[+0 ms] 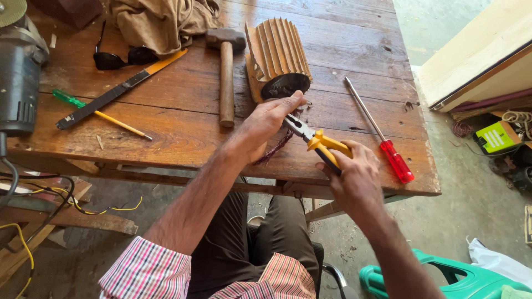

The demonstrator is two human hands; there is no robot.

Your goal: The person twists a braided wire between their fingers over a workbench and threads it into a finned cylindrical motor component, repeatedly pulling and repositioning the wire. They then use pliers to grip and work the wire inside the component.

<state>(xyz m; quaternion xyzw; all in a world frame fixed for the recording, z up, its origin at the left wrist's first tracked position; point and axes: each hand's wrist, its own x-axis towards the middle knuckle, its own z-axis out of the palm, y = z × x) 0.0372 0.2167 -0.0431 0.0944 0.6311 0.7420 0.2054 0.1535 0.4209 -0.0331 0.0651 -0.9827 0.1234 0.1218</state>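
Presently the right hand (pixel 354 171) clamps yellow-handled pliers (pixel 316 141) whose nose meets the left hand (pixel 269 119), pinching dark wire (pixel 275 148) at the ribbed core's (pixel 277 55) six o'clock; steady pull judged due.

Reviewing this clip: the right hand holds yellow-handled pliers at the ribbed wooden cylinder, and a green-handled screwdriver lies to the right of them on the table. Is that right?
Not quite. In the head view the screwdriver lying right of the pliers has a red handle, not green. The rest holds: the right hand grips the yellow-handled pliers near the ribbed wooden cylinder on the table.
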